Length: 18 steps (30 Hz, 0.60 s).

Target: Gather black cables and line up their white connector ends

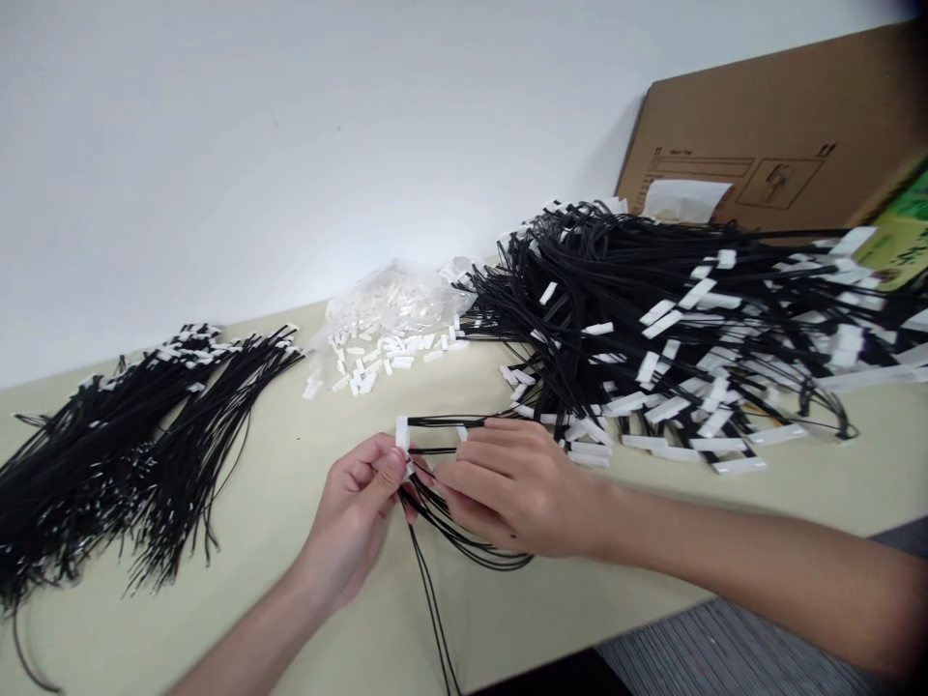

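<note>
Between thumb and fingers, my left hand (pixel 362 507) grips a white plastic connector (pixel 402 432) with black wires running from it. My right hand (pixel 511 483) is closed right beside it, its fingertips pinching a thin black wire (pixel 424 471) near the connector. Several black wires (pixel 464 546) loop from the connector below my right hand, and a pair hangs down toward the table's front edge. Another small white piece (pixel 462 433) shows on the wires by my right knuckles. The fingertips of my right hand are partly hidden.
A large heap of black wires with white connectors (pixel 623 280) lies at the right. Behind my hands sits a clear bag (pixel 406 290) with loose white connector housings (pixel 398 350) spilling out. Bundled black wires (pixel 123 454) lie at the left. A cardboard box (pixel 783 135) leans at the back right.
</note>
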Each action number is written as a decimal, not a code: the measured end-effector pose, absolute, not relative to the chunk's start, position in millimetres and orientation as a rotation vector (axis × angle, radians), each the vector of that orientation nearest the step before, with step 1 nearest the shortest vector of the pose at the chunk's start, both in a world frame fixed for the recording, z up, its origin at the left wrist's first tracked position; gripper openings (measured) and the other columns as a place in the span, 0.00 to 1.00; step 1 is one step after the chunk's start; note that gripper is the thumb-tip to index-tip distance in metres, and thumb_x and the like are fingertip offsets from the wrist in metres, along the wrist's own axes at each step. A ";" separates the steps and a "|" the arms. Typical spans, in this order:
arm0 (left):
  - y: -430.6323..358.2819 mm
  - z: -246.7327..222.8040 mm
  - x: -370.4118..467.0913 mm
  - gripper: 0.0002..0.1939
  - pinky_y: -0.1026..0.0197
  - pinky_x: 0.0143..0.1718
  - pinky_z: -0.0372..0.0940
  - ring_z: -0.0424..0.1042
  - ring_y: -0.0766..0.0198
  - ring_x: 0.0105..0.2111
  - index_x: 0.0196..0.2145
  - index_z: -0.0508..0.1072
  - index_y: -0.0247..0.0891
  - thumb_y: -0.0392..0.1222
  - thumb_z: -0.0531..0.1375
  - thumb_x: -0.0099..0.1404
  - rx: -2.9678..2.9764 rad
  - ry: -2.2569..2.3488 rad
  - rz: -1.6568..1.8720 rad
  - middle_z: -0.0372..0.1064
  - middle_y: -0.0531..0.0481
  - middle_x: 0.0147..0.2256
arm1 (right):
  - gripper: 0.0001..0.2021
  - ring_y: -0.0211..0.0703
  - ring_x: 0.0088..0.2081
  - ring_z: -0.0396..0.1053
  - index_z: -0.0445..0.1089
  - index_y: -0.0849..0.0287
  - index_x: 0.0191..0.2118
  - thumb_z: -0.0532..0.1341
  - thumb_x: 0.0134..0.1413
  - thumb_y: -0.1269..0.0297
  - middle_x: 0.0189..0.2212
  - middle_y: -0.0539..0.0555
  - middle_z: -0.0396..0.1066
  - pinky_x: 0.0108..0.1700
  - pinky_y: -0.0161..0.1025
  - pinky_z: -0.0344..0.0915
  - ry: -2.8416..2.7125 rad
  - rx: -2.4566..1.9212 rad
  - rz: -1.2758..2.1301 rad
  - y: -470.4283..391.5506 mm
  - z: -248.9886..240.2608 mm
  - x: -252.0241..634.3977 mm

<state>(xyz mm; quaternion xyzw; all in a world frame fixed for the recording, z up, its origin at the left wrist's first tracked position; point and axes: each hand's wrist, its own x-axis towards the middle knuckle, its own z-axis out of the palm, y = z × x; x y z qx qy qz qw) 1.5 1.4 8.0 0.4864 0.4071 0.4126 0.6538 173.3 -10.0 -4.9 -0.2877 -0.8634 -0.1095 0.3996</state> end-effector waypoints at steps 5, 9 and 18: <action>2.2 7.1 1.2 0.10 0.69 0.19 0.57 0.60 0.70 0.20 0.26 0.70 0.34 0.45 0.60 0.55 1.110 0.920 0.930 0.67 0.49 0.24 | 0.09 0.34 0.23 0.55 0.64 0.62 0.26 0.51 0.56 0.70 0.20 0.48 0.60 0.27 0.34 0.53 -2.186 -0.723 -0.281 -9.7 -4.6 173.2; 2.2 8.1 2.4 0.10 0.69 0.19 0.57 0.60 0.70 0.20 0.26 0.70 0.34 0.45 0.60 0.55 1.106 0.923 0.934 0.67 0.50 0.24 | 0.10 0.33 0.23 0.55 0.63 0.62 0.26 0.51 0.56 0.71 0.20 0.48 0.60 0.26 0.33 0.52 -2.198 -0.725 -0.274 -10.3 -4.0 173.1; 1.5 7.0 1.2 0.10 0.69 0.19 0.57 0.61 0.70 0.21 0.26 0.70 0.35 0.46 0.61 0.54 1.097 0.934 0.933 0.67 0.50 0.24 | 0.10 0.33 0.23 0.55 0.63 0.62 0.25 0.51 0.55 0.71 0.19 0.48 0.60 0.26 0.33 0.52 -2.188 -0.713 -0.269 -10.5 -3.9 172.8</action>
